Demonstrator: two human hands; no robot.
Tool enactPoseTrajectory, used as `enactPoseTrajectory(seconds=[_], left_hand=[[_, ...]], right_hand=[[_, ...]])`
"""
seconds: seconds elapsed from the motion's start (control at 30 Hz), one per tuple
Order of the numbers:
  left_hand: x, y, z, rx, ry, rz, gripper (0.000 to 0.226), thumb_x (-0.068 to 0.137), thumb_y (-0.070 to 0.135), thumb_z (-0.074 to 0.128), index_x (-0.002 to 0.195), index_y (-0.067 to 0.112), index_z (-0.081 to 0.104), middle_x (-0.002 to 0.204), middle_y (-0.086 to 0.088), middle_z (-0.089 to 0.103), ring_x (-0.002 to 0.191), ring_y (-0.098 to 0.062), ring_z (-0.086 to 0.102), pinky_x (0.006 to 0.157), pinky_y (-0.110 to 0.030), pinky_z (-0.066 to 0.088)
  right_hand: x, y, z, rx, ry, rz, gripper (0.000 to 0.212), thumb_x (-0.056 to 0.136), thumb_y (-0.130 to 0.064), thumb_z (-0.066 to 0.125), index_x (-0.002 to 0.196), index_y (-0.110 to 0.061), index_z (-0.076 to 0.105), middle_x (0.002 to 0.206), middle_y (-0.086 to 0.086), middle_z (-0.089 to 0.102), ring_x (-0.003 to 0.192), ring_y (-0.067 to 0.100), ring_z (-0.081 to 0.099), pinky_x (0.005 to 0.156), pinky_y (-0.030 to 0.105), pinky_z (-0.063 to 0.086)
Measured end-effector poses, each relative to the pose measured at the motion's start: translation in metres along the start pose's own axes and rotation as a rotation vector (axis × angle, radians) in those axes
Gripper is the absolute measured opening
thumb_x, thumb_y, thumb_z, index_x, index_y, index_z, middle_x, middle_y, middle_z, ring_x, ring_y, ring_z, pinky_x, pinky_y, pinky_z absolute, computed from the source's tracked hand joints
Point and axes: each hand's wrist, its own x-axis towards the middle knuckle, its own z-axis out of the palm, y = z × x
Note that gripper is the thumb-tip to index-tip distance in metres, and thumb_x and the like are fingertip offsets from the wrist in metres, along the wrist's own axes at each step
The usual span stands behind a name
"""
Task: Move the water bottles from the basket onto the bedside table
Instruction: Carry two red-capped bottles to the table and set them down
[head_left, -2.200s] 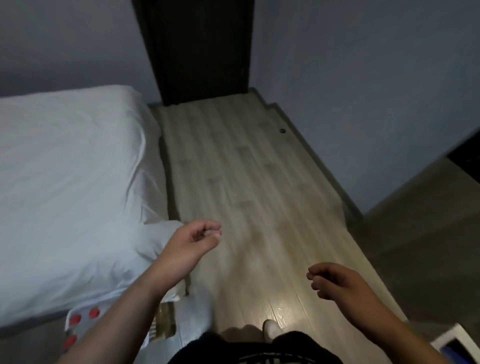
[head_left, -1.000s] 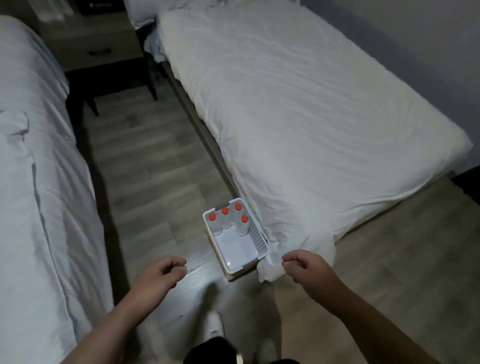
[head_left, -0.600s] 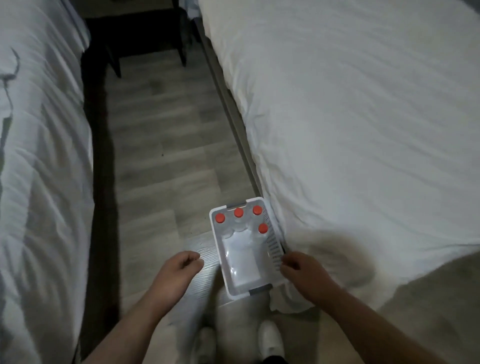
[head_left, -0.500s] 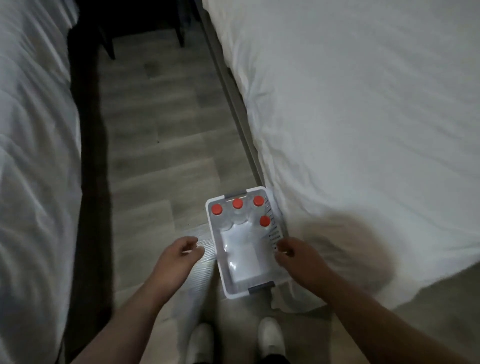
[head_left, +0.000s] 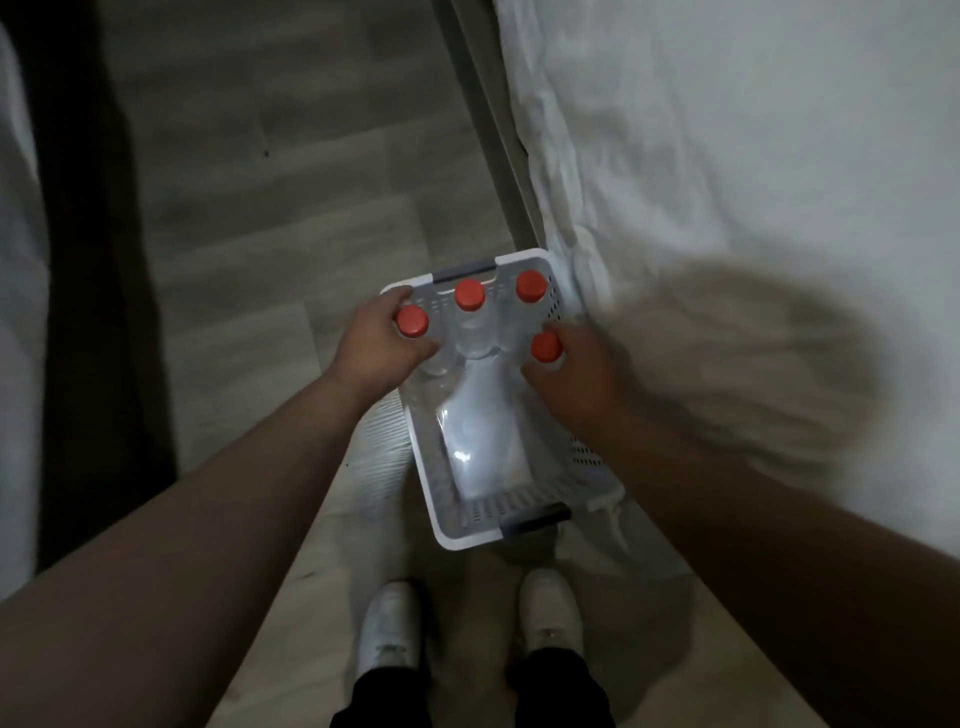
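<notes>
A white perforated basket (head_left: 524, 506) stands on the wooden floor beside the right bed. Several clear water bottles with red caps stand at its far end. My left hand (head_left: 371, 345) is wrapped around the leftmost bottle (head_left: 412, 321). My right hand (head_left: 576, 371) is closed around the nearer right bottle (head_left: 545, 346). Two more bottles, one (head_left: 469, 295) in the middle and one (head_left: 531, 286) at the far right corner, stand untouched. The bedside table is out of view.
A bed with a white sheet (head_left: 753, 182) fills the right side, its frame edge (head_left: 493, 130) running along the floor. Another white bed (head_left: 21, 260) lines the left edge. My white shoes (head_left: 389, 629) stand just in front of the basket.
I turned to face the aisle between the beds and bent down over the basket. Both hands reached in and closed on bottles.
</notes>
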Motion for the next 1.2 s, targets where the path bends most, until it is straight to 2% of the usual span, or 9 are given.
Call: enactPoseTrajectory(seconds=[0.1,0.2,0.37,0.47,0.53,0.83,0.93,1.07,1.2], left_hand=[[0.0,-0.009,0.011,0.112,-0.03,0.024,0.069,0.056,0.049,0.076,0.121,0.028,0.063,0.117,-0.011,0.06,0.106,-0.021,0.059,0.094,-0.029,0.046],[-0.01,-0.011,0.019,0.14,0.011,0.116,0.056,0.068,0.035,0.083,0.119,0.019,0.066,0.118,-0.011,0.062,0.107,-0.023,0.058,0.094,-0.026,0.042],[-0.031,-0.01,0.012,0.041,0.065,0.114,0.031,0.07,0.039,0.079,0.096,0.023,0.073,0.098,-0.001,0.071,0.093,-0.016,0.064,0.087,-0.032,0.052],[-0.055,0.006,0.0,-0.094,0.108,0.068,0.012,0.071,0.04,0.078,0.076,0.036,0.068,0.088,0.004,0.07,0.085,-0.013,0.066,0.08,-0.031,0.053],[-0.076,0.016,-0.01,-0.176,0.117,0.027,0.013,0.071,0.04,0.079,0.076,0.04,0.067,0.091,0.004,0.072,0.087,-0.012,0.067,0.082,-0.031,0.054],[-0.193,0.096,-0.097,-0.368,0.233,-0.073,0.016,0.072,0.018,0.08,0.086,0.024,0.074,0.083,0.01,0.073,0.079,-0.002,0.066,0.078,-0.02,0.051],[-0.24,0.136,-0.14,-0.396,0.268,-0.079,0.015,0.072,0.014,0.08,0.076,0.026,0.073,0.071,0.014,0.072,0.069,0.002,0.063,0.071,-0.017,0.048],[-0.294,0.181,-0.196,-0.401,0.291,-0.001,0.032,0.076,0.006,0.076,0.071,0.036,0.066,0.067,0.027,0.069,0.066,0.009,0.06,0.065,-0.005,0.045],[-0.34,0.216,-0.239,-0.313,0.248,0.065,0.02,0.083,0.017,0.072,0.083,0.034,0.062,0.082,0.017,0.067,0.075,0.017,0.059,0.071,-0.013,0.042]], right_hand=[[0.002,0.01,0.01,-0.132,-0.063,-0.002,0.043,0.072,-0.025,0.079,0.11,-0.008,0.066,0.112,0.013,0.064,0.103,0.028,0.059,0.084,0.02,0.041],[-0.004,0.01,0.019,-0.051,-0.162,-0.014,0.046,0.074,-0.022,0.078,0.115,-0.01,0.061,0.119,0.013,0.059,0.11,0.027,0.055,0.094,0.027,0.039],[-0.023,-0.003,0.01,0.146,-0.136,0.021,0.034,0.084,-0.015,0.07,0.116,-0.005,0.061,0.114,0.014,0.065,0.097,0.015,0.058,0.077,0.014,0.04],[-0.036,-0.009,-0.004,0.186,-0.126,0.059,0.015,0.082,-0.024,0.072,0.095,-0.028,0.066,0.093,-0.003,0.069,0.085,0.01,0.061,0.071,0.016,0.047],[-0.048,-0.022,-0.017,0.202,-0.119,0.065,0.017,0.08,-0.024,0.074,0.087,-0.035,0.062,0.083,-0.016,0.063,0.083,0.006,0.059,0.074,0.02,0.044],[-0.131,-0.111,-0.107,0.154,-0.02,0.086,0.038,0.075,-0.031,0.077,0.112,-0.028,0.067,0.097,-0.008,0.068,0.098,0.01,0.061,0.088,0.024,0.044],[-0.162,-0.153,-0.151,0.197,-0.007,0.072,0.027,0.075,-0.029,0.077,0.101,-0.032,0.068,0.087,-0.018,0.067,0.087,0.004,0.062,0.087,0.027,0.047],[-0.195,-0.213,-0.202,0.243,0.001,-0.026,0.016,0.076,-0.025,0.076,0.089,-0.029,0.069,0.079,-0.019,0.066,0.08,0.001,0.061,0.077,0.021,0.047],[-0.234,-0.266,-0.257,0.255,-0.114,-0.122,0.013,0.083,-0.02,0.068,0.09,-0.031,0.066,0.086,-0.015,0.067,0.079,-0.008,0.06,0.067,0.003,0.041]])
